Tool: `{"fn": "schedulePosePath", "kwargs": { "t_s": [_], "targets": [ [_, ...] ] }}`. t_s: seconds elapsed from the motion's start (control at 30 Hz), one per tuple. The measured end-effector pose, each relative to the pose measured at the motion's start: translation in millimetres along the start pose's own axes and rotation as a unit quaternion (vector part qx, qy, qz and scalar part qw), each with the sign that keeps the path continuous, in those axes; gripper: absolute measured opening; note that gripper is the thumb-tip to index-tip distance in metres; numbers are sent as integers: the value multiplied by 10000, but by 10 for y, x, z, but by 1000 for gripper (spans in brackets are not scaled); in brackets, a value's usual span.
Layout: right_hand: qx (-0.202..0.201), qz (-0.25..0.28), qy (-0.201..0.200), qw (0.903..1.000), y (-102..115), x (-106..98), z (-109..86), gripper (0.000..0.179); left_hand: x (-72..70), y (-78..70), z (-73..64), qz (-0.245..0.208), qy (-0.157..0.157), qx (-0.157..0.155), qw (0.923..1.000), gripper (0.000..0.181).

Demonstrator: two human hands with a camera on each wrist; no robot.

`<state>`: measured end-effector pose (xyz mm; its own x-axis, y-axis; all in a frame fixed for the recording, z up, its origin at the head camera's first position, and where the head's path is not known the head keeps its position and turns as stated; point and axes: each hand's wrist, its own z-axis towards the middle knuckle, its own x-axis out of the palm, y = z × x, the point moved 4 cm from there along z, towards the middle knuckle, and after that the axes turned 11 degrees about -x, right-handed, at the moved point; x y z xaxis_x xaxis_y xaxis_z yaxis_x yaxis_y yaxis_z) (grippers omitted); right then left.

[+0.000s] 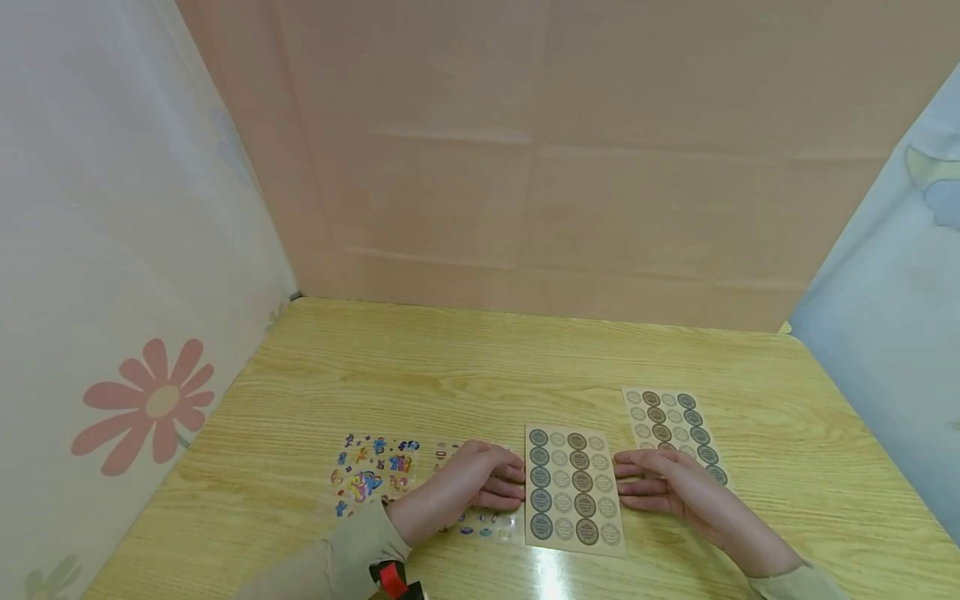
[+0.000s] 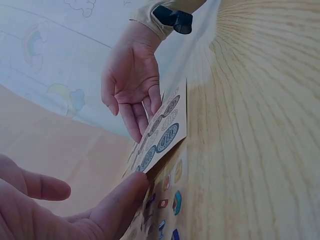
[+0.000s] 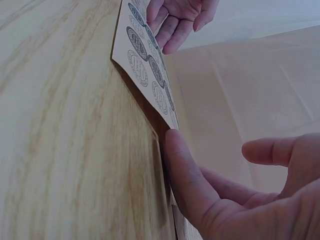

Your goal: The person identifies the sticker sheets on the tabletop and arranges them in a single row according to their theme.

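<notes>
A kraft-brown sticker sheet [image 1: 573, 492] with rows of round grey, brown and pale stickers lies between the two hands. My left hand [image 1: 491, 477] touches its left edge with straight fingers, over a clear sheet of colourful cartoon stickers [image 1: 367, 479]. At the opposite edge, my right hand [image 1: 660, 483] has its fingertips against the sheet, fingers extended and thumb apart. Both wrist views show the brown sheet [image 2: 162, 130] slightly raised at the fingertips. A second brown sheet of round stickers [image 1: 667, 412] lies partly under my right hand.
The wood-grain table [image 1: 450, 358] extends to a plain pinkish-tan backdrop [image 1: 525, 167]. Pale curtains with a flower print [image 1: 161, 400] hang at the left, and a bluish curtain [image 1: 900, 317] is at the right. A black-and-red strap piece [image 1: 393, 579] sits by the left sleeve.
</notes>
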<state>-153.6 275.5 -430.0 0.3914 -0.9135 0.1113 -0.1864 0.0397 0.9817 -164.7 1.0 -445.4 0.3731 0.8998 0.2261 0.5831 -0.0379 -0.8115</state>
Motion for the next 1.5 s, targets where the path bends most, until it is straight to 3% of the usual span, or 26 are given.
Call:
{"fn": "schedulePosePath", "kwargs": {
  "t_s": [0.77, 1.13, 1.33, 1.5],
  "targets": [
    [-30, -88, -17, 10000, 32, -13, -23, 49, -3, -15, -31, 43, 5, 30, 10000, 34],
    [-121, -446, -200, 9987, 63, -43, -76, 48, 32, -82, -60, 125, 217, 198, 9995, 35],
    [-372, 17, -110, 9992, 68, -81, -171, 30, 64, -85, -49, 412, 165, 225, 9988, 34],
    [-606, 407, 4, 9973, 100, -114, -253, 29, 112, -116, -9, 585, 209, 204, 9979, 34]
  ]
}}
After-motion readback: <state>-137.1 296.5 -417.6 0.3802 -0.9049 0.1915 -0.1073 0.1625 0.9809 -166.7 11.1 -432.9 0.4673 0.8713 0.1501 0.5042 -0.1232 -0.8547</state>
